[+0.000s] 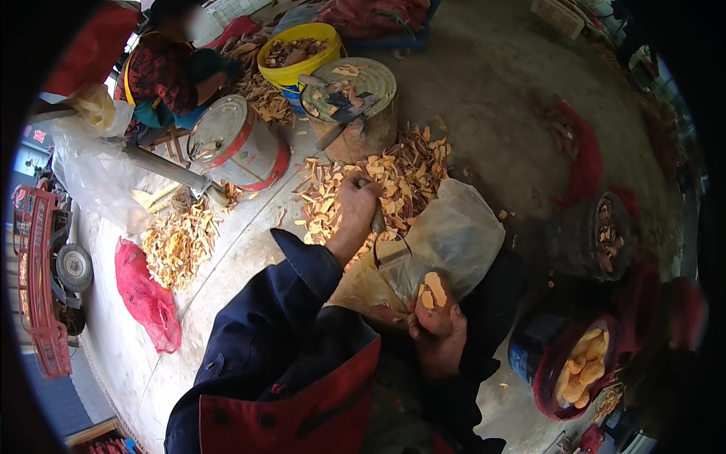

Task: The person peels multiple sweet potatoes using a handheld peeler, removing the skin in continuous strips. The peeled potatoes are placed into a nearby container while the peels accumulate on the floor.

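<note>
My left hand is closed around the handle of a peeler, whose bow-shaped metal head hangs over my lap. In my right hand is a sweet potato, with orange flesh bared in patches at its upper end and skin still around the rest. The peeler's head is apart from it, up and to the left. A translucent plastic sheet covers my lap beneath both. Beyond my left hand, a heap of sweet potato peelings lies on the floor against a rusty drum.
On the drum's lid lie bladed tools. Behind stands a yellow bucket of sweet potato pieces. A grey-and-red drum and a seated person are at left, a red mesh sack nearer. At right, a container holds peeled sweet potatoes.
</note>
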Tool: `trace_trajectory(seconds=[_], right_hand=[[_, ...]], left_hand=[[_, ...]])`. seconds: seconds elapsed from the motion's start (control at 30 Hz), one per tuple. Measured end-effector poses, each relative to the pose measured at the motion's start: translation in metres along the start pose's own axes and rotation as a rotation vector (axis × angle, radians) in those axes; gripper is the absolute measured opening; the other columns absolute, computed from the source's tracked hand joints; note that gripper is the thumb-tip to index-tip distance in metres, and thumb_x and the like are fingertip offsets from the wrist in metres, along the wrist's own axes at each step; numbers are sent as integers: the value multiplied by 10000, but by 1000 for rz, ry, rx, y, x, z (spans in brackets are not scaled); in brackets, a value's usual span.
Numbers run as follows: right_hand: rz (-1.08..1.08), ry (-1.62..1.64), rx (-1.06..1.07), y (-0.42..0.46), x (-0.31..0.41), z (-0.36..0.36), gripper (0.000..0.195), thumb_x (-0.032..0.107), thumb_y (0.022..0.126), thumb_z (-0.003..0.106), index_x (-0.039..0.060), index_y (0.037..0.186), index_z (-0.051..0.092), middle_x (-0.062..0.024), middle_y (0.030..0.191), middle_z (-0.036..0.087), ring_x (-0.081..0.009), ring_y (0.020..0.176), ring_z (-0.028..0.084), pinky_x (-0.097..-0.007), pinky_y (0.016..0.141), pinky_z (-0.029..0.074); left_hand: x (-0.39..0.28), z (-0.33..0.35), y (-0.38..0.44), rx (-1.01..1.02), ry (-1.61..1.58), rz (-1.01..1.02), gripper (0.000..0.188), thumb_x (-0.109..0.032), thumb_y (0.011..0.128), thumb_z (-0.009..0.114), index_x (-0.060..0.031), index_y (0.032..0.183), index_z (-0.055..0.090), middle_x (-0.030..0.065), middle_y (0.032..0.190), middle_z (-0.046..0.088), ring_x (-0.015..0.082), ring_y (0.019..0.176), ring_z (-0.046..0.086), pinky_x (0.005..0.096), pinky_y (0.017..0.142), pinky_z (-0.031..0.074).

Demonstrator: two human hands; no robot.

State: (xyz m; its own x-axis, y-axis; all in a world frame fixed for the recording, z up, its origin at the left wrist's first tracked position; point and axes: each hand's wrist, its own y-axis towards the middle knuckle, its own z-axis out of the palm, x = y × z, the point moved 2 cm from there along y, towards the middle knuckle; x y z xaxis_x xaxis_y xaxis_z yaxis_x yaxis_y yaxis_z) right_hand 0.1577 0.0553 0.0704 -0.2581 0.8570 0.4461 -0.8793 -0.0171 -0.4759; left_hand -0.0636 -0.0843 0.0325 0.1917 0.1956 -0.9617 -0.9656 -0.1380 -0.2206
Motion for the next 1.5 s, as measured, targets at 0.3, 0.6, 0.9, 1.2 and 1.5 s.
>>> trace_trajectory(seconds=[0.3, 0.6, 0.9, 1.2, 1.5], right_hand=[[-48, -140, 20, 3, -6, 12, 591, 402, 851, 339, 72, 1341, 314, -68, 1039, 519, -160, 777, 517, -263, 552, 422], [-170, -223, 8, 9, -12, 7, 565, 353, 842, 411, 26, 1298, 348, -105, 930, 541, -171, 693, 512, -255, 524, 417], [89, -30, -49, -2, -12, 4, 575, 514, 837, 386, 11, 1099, 482, -121, 908, 579, -193, 703, 534, -271, 552, 414], [140, -183, -221, -6, -20, 13, 528, 474, 889, 299, 148, 1296, 378, -95, 930, 556, -154, 746, 522, -246, 599, 428], [43, -248, -131, 0, -22, 7, 534, 485, 876, 312, 68, 1180, 450, -96, 878, 566, -163, 645, 522, -244, 514, 405]], left_hand=[[25, 36, -72, 187, 149, -94, 79, 21, 664, 539, 4, 727, 496, 1, 561, 457, 91, 477, 427, 243, 422, 330], [23, 21, -47, 4, 322, 98, 75, -52, 668, 555, 8, 679, 511, 82, 541, 495, 172, 500, 477, 312, 471, 382], [-12, -22, -18, 4, -85, -230, 60, 20, 682, 525, 5, 693, 469, 45, 543, 441, 132, 422, 439, 292, 393, 376], [3, 23, -70, 199, 278, 56, 53, 21, 673, 533, 0, 670, 485, 4, 538, 450, 73, 500, 395, 240, 453, 315], [-9, -2, -47, -115, 226, 233, 51, 22, 705, 487, 6, 709, 438, 6, 545, 403, 82, 473, 418, 260, 429, 354]])
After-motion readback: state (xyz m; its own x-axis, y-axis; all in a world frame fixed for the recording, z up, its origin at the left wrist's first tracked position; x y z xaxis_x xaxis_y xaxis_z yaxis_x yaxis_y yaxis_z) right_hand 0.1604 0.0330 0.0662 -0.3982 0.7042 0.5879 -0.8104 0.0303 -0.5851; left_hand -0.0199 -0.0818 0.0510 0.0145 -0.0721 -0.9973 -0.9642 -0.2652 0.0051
